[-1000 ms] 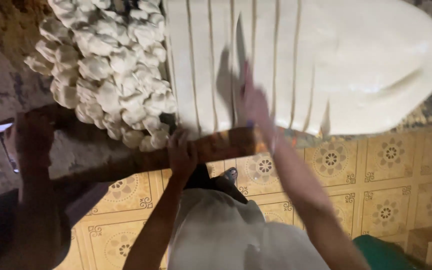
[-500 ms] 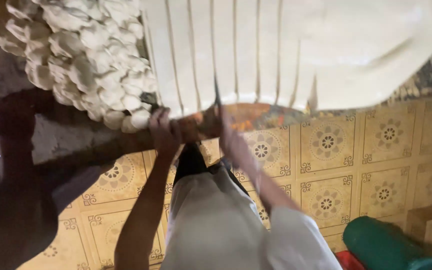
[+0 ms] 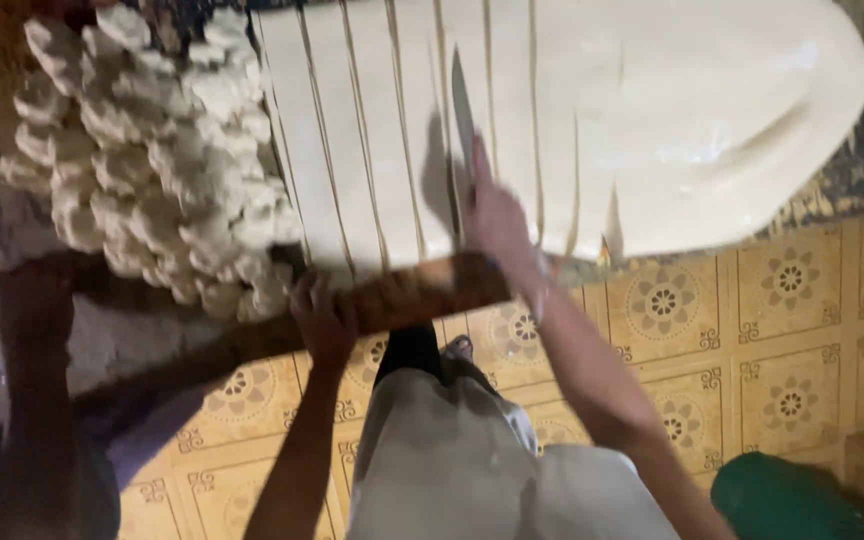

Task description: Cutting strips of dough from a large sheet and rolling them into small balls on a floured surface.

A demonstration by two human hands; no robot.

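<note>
Dozens of cut dough pieces heap at the left, my left hand clamps the wooden board's edge to steady it, and my right hand, clenched around the knife, should draw straight, evenly spaced lines through the rolled dough sheet.

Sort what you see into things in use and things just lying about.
In use: knife, held in right hand; sheet of dough cut into strips; table edge under left hand.
Lying about: pile of dough pieces; green object on floor.
</note>
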